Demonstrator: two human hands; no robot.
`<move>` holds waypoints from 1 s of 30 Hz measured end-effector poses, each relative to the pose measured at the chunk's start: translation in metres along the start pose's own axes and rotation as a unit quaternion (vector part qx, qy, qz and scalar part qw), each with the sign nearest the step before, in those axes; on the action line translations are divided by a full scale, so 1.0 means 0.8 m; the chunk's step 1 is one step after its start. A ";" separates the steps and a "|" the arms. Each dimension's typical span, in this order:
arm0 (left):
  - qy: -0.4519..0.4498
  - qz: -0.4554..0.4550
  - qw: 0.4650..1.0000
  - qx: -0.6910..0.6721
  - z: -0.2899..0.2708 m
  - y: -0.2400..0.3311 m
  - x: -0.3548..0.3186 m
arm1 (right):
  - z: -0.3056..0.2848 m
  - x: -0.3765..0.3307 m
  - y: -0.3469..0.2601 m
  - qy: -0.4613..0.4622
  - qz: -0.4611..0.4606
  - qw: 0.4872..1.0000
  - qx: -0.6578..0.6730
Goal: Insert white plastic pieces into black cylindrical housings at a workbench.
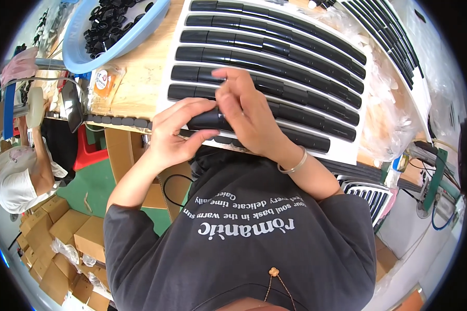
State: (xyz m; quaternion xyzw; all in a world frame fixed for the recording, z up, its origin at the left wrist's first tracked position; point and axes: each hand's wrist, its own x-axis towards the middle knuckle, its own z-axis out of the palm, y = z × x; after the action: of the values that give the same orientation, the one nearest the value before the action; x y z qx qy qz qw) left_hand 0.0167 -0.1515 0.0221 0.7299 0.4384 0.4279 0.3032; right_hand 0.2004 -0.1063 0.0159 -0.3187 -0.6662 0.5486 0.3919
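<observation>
1. Dark grey shirt (254, 243), printed, fills the lower view.
2. Black tube (208, 120): short, glossy, cylindrical; held at the white tray's (347, 150) near edge.
3. Left hand (173, 136): fingers curled around the tube.
4. Right hand (246, 111): fingertips pinching its end, apparently a cap.
5. Blue basin (120, 46) of black caps sits well apart, upper left.

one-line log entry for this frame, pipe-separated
left hand: grips black tube | right hand: pinches same tube | white tray: rows of black tubes | blue basin: black caps
</observation>
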 end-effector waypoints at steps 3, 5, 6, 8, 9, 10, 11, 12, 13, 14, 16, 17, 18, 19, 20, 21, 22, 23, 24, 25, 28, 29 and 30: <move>-0.052 -0.020 0.998 -0.039 0.012 0.011 0.003 | 0.008 0.008 0.003 -0.027 0.094 0.979 0.177; -0.040 -0.047 0.994 -0.090 0.023 0.007 0.000 | 0.012 0.011 0.002 -0.038 0.105 0.973 0.202; -0.025 -0.075 0.987 -0.137 0.026 0.007 -0.001 | 0.012 0.012 0.001 -0.049 0.098 0.971 0.213; -0.020 -0.039 0.993 -0.114 0.029 0.010 0.002 | 0.011 0.013 -0.001 -0.058 0.089 0.969 0.223; -0.013 -0.002 0.996 -0.088 0.029 0.011 0.003 | 0.011 0.014 -0.002 -0.056 0.073 0.970 0.224; -0.012 0.000 0.996 -0.088 0.030 0.012 0.001 | 0.011 0.014 -0.003 -0.054 0.056 0.971 0.224; -0.001 -0.001 0.996 -0.091 0.031 0.010 0.002 | 0.011 0.015 -0.005 -0.050 0.063 0.975 0.206; 0.010 -0.001 0.996 -0.093 0.031 0.009 0.002 | 0.012 0.015 -0.005 -0.047 0.069 0.979 0.187; -0.014 -0.020 0.996 -0.090 0.025 0.006 -0.001 | 0.015 0.015 0.005 -0.047 0.040 0.986 0.153; -0.012 -0.016 0.996 -0.086 0.016 0.003 -0.001 | 0.013 0.020 0.009 -0.060 0.029 0.993 0.098; -0.016 -0.025 1.000 0.011 -0.003 -0.004 -0.003 | -0.002 0.057 0.016 -0.066 -0.049 0.992 -0.093; 0.010 -0.020 0.999 0.039 -0.016 -0.016 -0.011 | -0.024 0.086 0.015 -0.036 -0.129 0.971 -0.198; 0.048 -0.005 0.997 0.065 -0.029 -0.028 -0.017 | -0.052 0.122 0.020 -0.015 -0.138 0.945 -0.296; 0.065 -0.044 0.994 0.082 -0.045 -0.035 -0.029 | -0.080 0.155 0.043 0.056 -0.146 0.930 -0.333; 0.068 -0.057 0.992 0.095 -0.057 -0.044 -0.036 | -0.137 0.202 0.089 0.087 -0.225 0.869 -0.433; 0.059 -0.065 0.989 0.115 -0.068 -0.050 -0.047 | -0.167 0.234 0.108 0.120 -0.234 0.854 -0.449; 0.059 -0.082 0.985 0.138 -0.074 -0.054 -0.062 | -0.176 0.244 0.103 0.136 -0.197 0.848 -0.474; 0.064 -0.088 0.984 0.141 -0.073 -0.055 -0.070 | -0.192 0.254 0.114 0.122 -0.145 0.838 -0.512; 0.050 -0.094 0.981 0.161 -0.071 -0.060 -0.077 | -0.214 0.269 0.135 0.108 -0.091 0.823 -0.550; 0.028 -0.096 0.978 0.181 -0.074 -0.061 -0.075 | -0.256 0.282 0.168 0.088 -0.039 0.796 -0.598; 0.000 -0.093 0.970 0.223 -0.065 -0.060 -0.075 | -0.244 0.287 0.164 0.008 -0.007 0.805 -0.593; -0.014 -0.108 0.969 0.220 -0.063 -0.058 -0.072 | -0.236 0.282 0.148 0.004 -0.002 0.815 -0.579; -0.021 -0.113 0.967 0.226 -0.060 -0.062 -0.073 | -0.230 0.279 0.138 0.001 0.003 0.825 -0.565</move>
State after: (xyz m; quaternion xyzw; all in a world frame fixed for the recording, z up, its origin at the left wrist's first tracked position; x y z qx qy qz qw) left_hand -0.0592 -0.1790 -0.0179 0.7340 0.5970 0.2651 0.1860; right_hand 0.2507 0.1946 -0.0374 -0.4873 -0.8582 0.0768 0.1419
